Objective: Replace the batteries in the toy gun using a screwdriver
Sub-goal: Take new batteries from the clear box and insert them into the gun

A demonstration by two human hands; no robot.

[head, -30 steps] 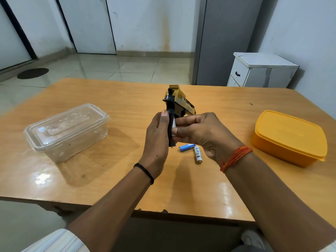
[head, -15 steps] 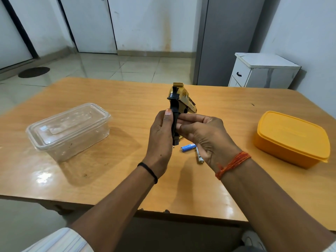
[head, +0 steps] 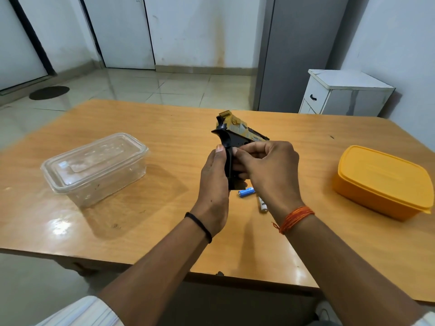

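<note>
A yellow and black toy gun [head: 233, 132] is held upright above the middle of the wooden table [head: 164, 128], barrel pointing away. My left hand [head: 214, 184] grips its black handle from the left, thumb along the back. My right hand [head: 263, 168] has its fingers curled against the right side of the handle, and what it pinches there is hidden. A blue battery [head: 246, 192] and a white battery [head: 262, 204] lie on the table just below my hands. No screwdriver is in view.
A clear plastic box with a lid [head: 94, 168] stands on the table's left. An orange lidded box [head: 383, 182] sits at the right. Beyond the table are a white cabinet [head: 343, 92] and a grey locker [head: 299, 52].
My right hand's fingers have curled tighter against the side of the handle. The white piece seen at the handle a second ago is now covered. The gun stays upright in my left hand.
</note>
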